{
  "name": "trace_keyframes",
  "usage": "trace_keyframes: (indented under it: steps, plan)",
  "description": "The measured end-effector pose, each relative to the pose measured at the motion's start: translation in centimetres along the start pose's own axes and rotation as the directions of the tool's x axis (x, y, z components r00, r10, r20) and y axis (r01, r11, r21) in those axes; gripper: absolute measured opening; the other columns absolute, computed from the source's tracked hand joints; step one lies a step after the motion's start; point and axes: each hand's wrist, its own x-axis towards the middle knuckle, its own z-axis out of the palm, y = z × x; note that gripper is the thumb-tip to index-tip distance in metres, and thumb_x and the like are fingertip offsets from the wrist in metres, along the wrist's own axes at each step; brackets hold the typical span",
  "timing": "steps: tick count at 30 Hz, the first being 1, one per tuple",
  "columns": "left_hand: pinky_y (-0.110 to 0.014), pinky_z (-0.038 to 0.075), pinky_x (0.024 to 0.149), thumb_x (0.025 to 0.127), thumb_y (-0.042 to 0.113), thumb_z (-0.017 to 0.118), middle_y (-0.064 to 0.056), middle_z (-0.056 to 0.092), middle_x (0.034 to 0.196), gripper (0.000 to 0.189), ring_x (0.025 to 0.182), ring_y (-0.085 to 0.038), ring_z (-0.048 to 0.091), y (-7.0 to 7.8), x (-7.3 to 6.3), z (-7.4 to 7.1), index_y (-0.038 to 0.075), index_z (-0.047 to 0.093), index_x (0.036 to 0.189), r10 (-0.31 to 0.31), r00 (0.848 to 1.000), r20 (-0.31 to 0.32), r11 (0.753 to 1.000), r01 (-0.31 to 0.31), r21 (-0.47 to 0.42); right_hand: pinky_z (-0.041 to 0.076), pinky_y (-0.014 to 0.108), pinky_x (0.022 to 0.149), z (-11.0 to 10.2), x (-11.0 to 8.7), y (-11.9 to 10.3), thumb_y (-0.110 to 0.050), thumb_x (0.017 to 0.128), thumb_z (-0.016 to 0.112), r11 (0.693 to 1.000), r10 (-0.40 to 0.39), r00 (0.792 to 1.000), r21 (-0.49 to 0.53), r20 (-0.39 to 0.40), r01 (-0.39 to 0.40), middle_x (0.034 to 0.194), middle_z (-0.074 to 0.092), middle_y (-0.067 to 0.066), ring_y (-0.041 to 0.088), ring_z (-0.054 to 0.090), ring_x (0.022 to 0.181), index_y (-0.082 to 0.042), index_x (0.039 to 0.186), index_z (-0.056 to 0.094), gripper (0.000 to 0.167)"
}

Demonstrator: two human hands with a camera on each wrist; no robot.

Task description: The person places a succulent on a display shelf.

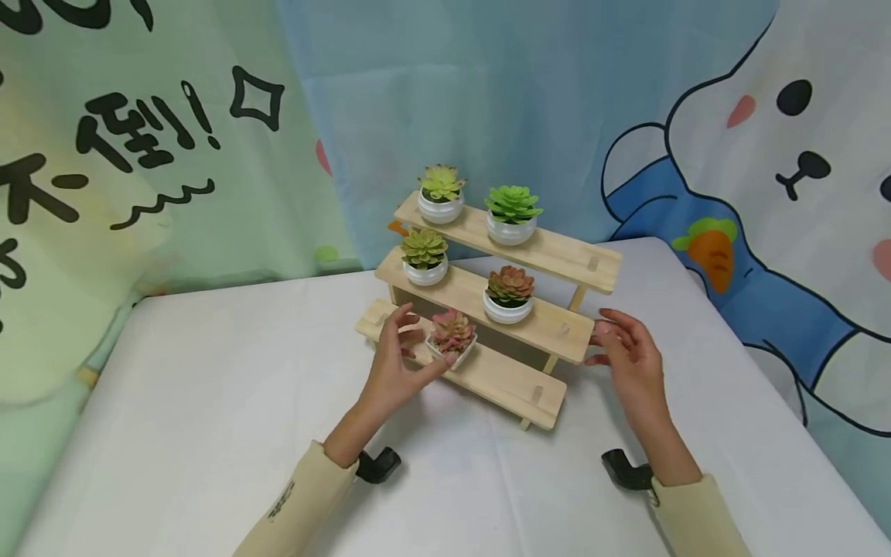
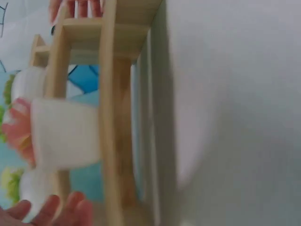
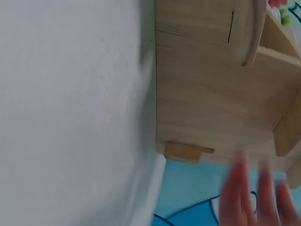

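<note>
A three-tier wooden shelf (image 1: 497, 384) stands on the white table. On its lowest tier sits a pink succulent in a white angular pot (image 1: 452, 334). My left hand (image 1: 400, 367) is around this pot, thumb at its front corner and the other fingers spread to its left. In the left wrist view those fingertips (image 2: 49, 209) show apart from the white pot (image 2: 66, 134). My right hand (image 1: 629, 356) is beside the right end of the middle tier, its fingers loosely bent and holding nothing. The right wrist view shows its blurred fingers (image 3: 265, 197) near the shelf's wooden side (image 3: 202, 103).
The middle tier carries a green succulent (image 1: 425, 255) and a reddish one (image 1: 510, 294). Above them, a yellow-green succulent (image 1: 441, 193) and a bright green one (image 1: 513, 215) stand on the top tier. A printed curtain (image 1: 473, 93) hangs behind the table (image 1: 209, 402).
</note>
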Motion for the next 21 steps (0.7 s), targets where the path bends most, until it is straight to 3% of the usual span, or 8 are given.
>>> trace_keyframes:
  steps: [3, 5, 9, 11, 13, 14, 16, 21]
  plan:
    - [-0.054, 0.038, 0.099, 0.093, 0.044, 0.061, -0.024, 0.04, 0.14, 0.078, 0.129, -0.038, 0.042, 0.6, 0.0, -2.1, -0.001, 0.027, 0.147, 0.16, 0.98, -0.115, 0.985, -0.151, 0.085, 0.045, 0.014, 0.084, -0.6, 0.2, -0.5, -0.018, 0.104, 0.046, 0.973, -0.227, 0.949, -0.098, -0.218, 0.21, 0.121, 0.054, -0.009, 0.008, 0.052, 0.112, 0.003, 0.127, 0.053, 0.031]
    - [-0.057, 0.031, 0.104, 0.097, 0.051, 0.051, -0.024, 0.039, 0.144, 0.077, 0.134, -0.038, 0.036, 1.1, 0.5, -4.0, -0.002, 0.028, 0.147, 0.316, 0.928, -0.198, 0.936, -0.27, 0.228, 0.036, 0.019, 0.101, -1.1, 1.0, -1.4, -0.027, 0.104, 0.045, 0.899, -0.428, 0.866, -0.221, -0.258, 0.379, 0.137, 0.045, -0.002, 0.013, 0.04, 0.128, 0.007, 0.127, 0.051, 0.041]
    - [-0.062, 0.014, 0.112, 0.094, 0.062, 0.045, -0.015, 0.028, 0.156, 0.081, 0.145, -0.036, 0.02, 2.1, 2.3, -7.3, 0.011, 0.024, 0.154, 0.595, 0.756, -0.273, 0.723, -0.355, 0.593, 0.009, 0.04, 0.119, -1.8, 3.7, -4.1, -0.054, 0.096, 0.05, 0.664, -0.706, 0.704, -0.419, -0.077, 0.62, 0.157, 0.024, 0.007, 0.032, 0.015, 0.145, -0.009, 0.141, 0.047, 0.064]
    - [-0.065, 0.005, 0.113, 0.089, 0.067, 0.049, -0.008, 0.02, 0.16, 0.085, 0.147, -0.038, 0.014, 2.4, 3.3, -8.5, 0.026, 0.018, 0.157, 0.687, 0.677, -0.265, 0.607, -0.334, 0.721, -0.001, 0.051, 0.119, -1.7, 5.1, -5.1, -0.066, 0.09, 0.049, 0.533, -0.756, 0.652, -0.524, 0.058, 0.664, 0.161, 0.015, -0.001, 0.036, 0.008, 0.147, -0.027, 0.148, 0.041, 0.07]
    - [-0.069, -0.001, 0.111, 0.083, 0.072, 0.053, -0.002, 0.013, 0.163, 0.092, 0.148, -0.038, 0.01, 2.6, 4.2, -9.7, 0.036, 0.012, 0.157, 0.743, 0.627, -0.236, 0.509, -0.299, 0.808, -0.004, 0.058, 0.116, -1.3, 6.0, -5.3, -0.072, 0.086, 0.049, 0.41, -0.77, 0.616, -0.614, 0.164, 0.675, 0.162, 0.009, -0.011, 0.035, 0.005, 0.148, -0.041, 0.151, 0.032, 0.074]
    - [-0.07, -0.003, 0.11, 0.08, 0.074, 0.054, 0.0, 0.01, 0.164, 0.095, 0.149, -0.037, 0.008, 2.6, 4.6, -10.1, 0.039, 0.01, 0.156, 0.759, 0.614, -0.217, 0.468, -0.282, 0.838, -0.005, 0.06, 0.115, -1.1, 6.4, -5.3, -0.074, 0.085, 0.048, 0.359, -0.768, 0.607, -0.648, 0.204, 0.672, 0.162, 0.006, -0.014, 0.033, 0.003, 0.149, -0.044, 0.152, 0.027, 0.077]
    - [-0.072, -0.004, 0.109, 0.078, 0.079, 0.051, 0.002, 0.005, 0.164, 0.099, 0.15, -0.035, 0.003, 2.4, 5.0, -10.4, 0.039, 0.008, 0.157, 0.765, 0.621, -0.171, 0.399, -0.248, 0.883, -0.006, 0.065, 0.113, -0.8, 6.8, -4.9, -0.077, 0.082, 0.048, 0.289, -0.769, 0.589, -0.686, 0.25, 0.668, 0.163, 0.004, -0.011, 0.03, 0.002, 0.15, -0.044, 0.153, 0.024, 0.082]
    - [-0.075, -0.001, 0.107, 0.079, 0.085, 0.04, 0.001, 0.001, 0.165, 0.099, 0.151, -0.027, -0.004, 0.7, 4.3, -9.0, 0.032, 0.01, 0.158, 0.714, 0.691, -0.115, 0.333, -0.19, 0.924, -0.006, 0.069, 0.11, -1.3, 6.8, -3.9, -0.079, 0.082, 0.045, 0.228, -0.745, 0.596, -0.725, 0.3, 0.65, 0.164, 0.001, -0.006, 0.028, -0.001, 0.15, -0.041, 0.154, 0.022, 0.085]
